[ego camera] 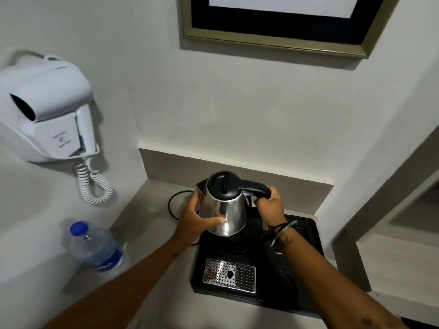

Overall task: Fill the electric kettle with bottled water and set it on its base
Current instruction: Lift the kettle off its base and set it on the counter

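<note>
A steel electric kettle [231, 210] with a black lid, shut, and a black handle is held over the black tray [311, 269]. My right hand [269, 205] grips the handle. My left hand [197, 222] cups the kettle's left side, thumb across the steel body. The round black base [237, 245] lies right under the kettle; I cannot tell whether they touch. A clear water bottle [97, 250] with a blue cap and blue label stands on the counter at the left, cap on, apart from both hands.
A perforated metal drip grille [229, 275] sits in the tray's front. A black power cord [173, 203] loops behind the kettle. A white wall hair dryer [47, 110] with a coiled cord hangs at left. A framed picture [280, 22] hangs above. Walls close in the counter behind and right.
</note>
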